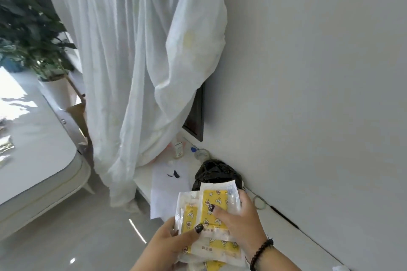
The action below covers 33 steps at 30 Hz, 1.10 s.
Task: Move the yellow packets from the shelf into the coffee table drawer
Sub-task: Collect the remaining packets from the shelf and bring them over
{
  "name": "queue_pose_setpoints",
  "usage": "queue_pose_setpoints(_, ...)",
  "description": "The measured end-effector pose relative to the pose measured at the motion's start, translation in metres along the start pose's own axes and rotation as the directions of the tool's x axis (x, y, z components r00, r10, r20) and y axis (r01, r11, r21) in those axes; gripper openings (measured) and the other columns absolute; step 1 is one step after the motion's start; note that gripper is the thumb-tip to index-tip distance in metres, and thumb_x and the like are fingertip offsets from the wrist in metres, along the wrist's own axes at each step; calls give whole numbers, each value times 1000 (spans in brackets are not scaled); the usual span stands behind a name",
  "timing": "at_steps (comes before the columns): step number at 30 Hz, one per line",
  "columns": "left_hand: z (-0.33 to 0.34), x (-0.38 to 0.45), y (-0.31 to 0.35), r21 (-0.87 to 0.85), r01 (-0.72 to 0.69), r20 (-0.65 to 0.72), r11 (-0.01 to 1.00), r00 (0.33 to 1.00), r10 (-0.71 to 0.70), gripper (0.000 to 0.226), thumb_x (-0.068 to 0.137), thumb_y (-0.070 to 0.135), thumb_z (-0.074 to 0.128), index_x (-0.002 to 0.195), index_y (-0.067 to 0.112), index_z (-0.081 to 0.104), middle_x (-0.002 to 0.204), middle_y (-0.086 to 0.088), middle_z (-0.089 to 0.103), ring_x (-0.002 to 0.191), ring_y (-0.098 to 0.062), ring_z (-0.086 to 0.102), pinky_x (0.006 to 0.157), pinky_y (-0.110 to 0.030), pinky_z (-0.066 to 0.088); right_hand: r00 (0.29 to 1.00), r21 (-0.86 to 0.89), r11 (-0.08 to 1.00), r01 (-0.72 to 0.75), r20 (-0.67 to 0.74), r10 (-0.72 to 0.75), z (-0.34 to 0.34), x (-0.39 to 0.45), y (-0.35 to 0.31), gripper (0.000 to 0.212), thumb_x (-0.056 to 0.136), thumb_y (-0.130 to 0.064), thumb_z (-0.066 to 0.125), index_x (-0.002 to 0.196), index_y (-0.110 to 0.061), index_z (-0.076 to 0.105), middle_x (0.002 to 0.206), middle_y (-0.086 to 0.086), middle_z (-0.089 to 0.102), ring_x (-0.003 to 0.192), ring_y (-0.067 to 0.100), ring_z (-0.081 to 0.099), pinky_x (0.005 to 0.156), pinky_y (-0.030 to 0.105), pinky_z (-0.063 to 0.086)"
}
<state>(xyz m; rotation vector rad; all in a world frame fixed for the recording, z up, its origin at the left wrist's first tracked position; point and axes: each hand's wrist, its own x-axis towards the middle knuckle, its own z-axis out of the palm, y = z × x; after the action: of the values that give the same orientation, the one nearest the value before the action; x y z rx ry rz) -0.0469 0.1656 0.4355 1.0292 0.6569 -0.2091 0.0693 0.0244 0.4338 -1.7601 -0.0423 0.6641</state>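
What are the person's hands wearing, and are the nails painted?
The right hand has a bracelet of dark round beads around its wrist. The left hand shows no jewellery or sleeve. The long nails on both hands are painted dark with speckled light glitter.

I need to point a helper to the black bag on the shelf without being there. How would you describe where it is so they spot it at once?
Start at the white curtain and follow it down to the low white shelf along the wall. The black bag sits there, just beyond the yellow packets held in both hands. It is the only dark, glossy, crumpled thing there.
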Motion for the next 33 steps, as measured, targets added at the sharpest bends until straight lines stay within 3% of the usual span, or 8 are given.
queue_pose_setpoints(4,-56,-35,5,-98,-89,-135,991,988,75,36,84,0,66,119,-1,59,106,-21,72,97,-37,70,82,-44,57,992,-99,995,25,126,-12,70,1,-13,56,60,-30,82,110,-27,57,106,-7,69,99,13,66,87,40,56)
queue_pose_setpoints(7,-107,-63,7,-146,-118,-225,982,971,83,36,86,1,64,122,0,58,107,-22,71,98,-38,69,91,-50,51,976,-117,993,30,220,-4,130,-3,-22,41,70,-15,81,104,-23,59,96,-5,71,87,12,70,79,37,59)
queue_pose_setpoints(12,-202,-112,14,-185,-173,-336,967,936,103,34,86,3,64,120,3,59,104,-20,72,95,-37,70,89,-49,52,943,-116,993,16,332,24,244,-23,-34,37,75,-4,77,103,-18,57,92,3,73,73,14,73,58,27,57)
queue_pose_setpoints(17,-295,-151,24,-226,-234,-431,946,894,118,36,86,-3,63,122,0,56,102,-22,72,91,-38,71,66,-38,60,924,-149,988,46,383,15,355,-43,-43,38,73,-8,78,103,-18,58,88,-1,73,75,14,72,68,35,60)
queue_pose_setpoints(21,-366,-187,34,-266,-282,-484,922,866,125,29,88,-3,60,116,2,58,97,-23,73,81,-38,72,54,-36,58,894,-155,986,62,449,15,440,-60,-55,35,74,-5,77,101,-15,58,88,1,73,75,14,72,62,28,58)
queue_pose_setpoints(27,-452,-222,47,-334,-319,-553,887,828,90,33,87,1,63,119,7,57,99,-19,73,87,-39,71,62,-45,58,841,-195,975,106,542,17,546,-69,-67,38,72,-9,79,102,-17,58,93,1,73,82,17,72,74,39,60)
queue_pose_setpoints(33,-531,-245,71,-330,-384,-655,862,751,84,25,89,7,64,113,9,60,94,-14,75,80,-29,73,60,-39,58,799,-222,964,144,601,19,650,-63,-81,53,63,-19,83,110,-18,57,100,3,72,90,21,70,81,46,58)
